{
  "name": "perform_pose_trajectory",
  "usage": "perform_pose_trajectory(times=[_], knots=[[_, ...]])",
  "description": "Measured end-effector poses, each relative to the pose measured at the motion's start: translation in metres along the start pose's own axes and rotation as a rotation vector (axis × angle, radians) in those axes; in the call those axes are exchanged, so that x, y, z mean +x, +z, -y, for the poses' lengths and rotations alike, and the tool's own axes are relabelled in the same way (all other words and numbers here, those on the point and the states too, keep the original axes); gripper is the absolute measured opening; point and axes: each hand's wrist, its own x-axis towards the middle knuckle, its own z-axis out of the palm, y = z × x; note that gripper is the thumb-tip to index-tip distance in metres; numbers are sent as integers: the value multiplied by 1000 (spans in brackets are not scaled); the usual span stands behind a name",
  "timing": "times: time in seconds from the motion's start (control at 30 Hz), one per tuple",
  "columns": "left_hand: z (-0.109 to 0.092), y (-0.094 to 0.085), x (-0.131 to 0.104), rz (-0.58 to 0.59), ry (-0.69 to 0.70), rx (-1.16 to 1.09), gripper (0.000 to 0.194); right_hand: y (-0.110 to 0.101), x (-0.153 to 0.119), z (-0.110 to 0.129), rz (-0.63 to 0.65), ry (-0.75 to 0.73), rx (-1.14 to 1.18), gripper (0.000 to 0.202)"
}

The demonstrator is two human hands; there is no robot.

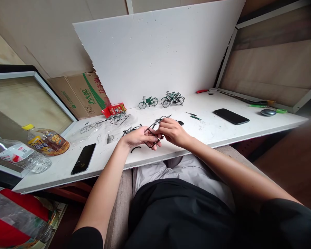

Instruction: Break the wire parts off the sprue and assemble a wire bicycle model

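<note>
Between my hands, above the table's front edge, is a thin black frame of small model parts [150, 143], which looks like a sprue. My left hand [140, 136] is closed around its left side. My right hand [172, 131] pinches at its right part, with the fingertips close to the left fingers; they hide what exactly they grip. Just behind my left hand lie dark bicycle parts [131, 129]. A curved black strip [135, 149] rests on the table below it. Farther back stand a green model bicycle [148, 102] and a cluster of model bicycles [172, 99].
Left on the white table [217, 136] are a phone [83, 159], two bottles [49, 140], a red packet [114, 110] and more sprues [120, 118]. At right lie another phone [231, 116], a computer mouse [268, 112] and small green parts [195, 118]. A white board [155, 52] stands behind.
</note>
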Motion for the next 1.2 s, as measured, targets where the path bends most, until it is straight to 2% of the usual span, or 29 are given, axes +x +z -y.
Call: perform_pose_trajectory(times=[0.2, 0.3, 0.43, 0.5, 0.6, 0.73, 0.97, 1.1, 1.2], knots=[[-10, 9, -2, -119, -13, 150, 33, -4, 5, 2, 41, 73, -12, 31], [-8, 10, 2, -237, -21, 240, 25, -8, 8, 5, 89, 111, -26, 25], [-5, 13, 7, -373, -39, 320, 16, -8, 9, 7, 164, 133, -139, 27], [-4, 15, 9, -371, -47, 353, 18, -6, 8, 5, 195, 129, -191, 28], [-3, 15, 11, -306, -48, 357, 16, -4, 6, 3, 229, 123, -186, 24], [2, 14, 16, -279, -35, 309, 34, -4, 5, 2, 234, 184, -75, 25], [3, 16, 17, -318, 42, 305, 41, -14, 8, 8, 233, 338, -62, 18], [1, 17, 15, -308, 52, 273, 56, -20, 9, 7, 283, 370, 7, 17], [2, 18, 16, -348, 76, 235, 67, -21, 8, 7, 307, 385, 17, 17]])
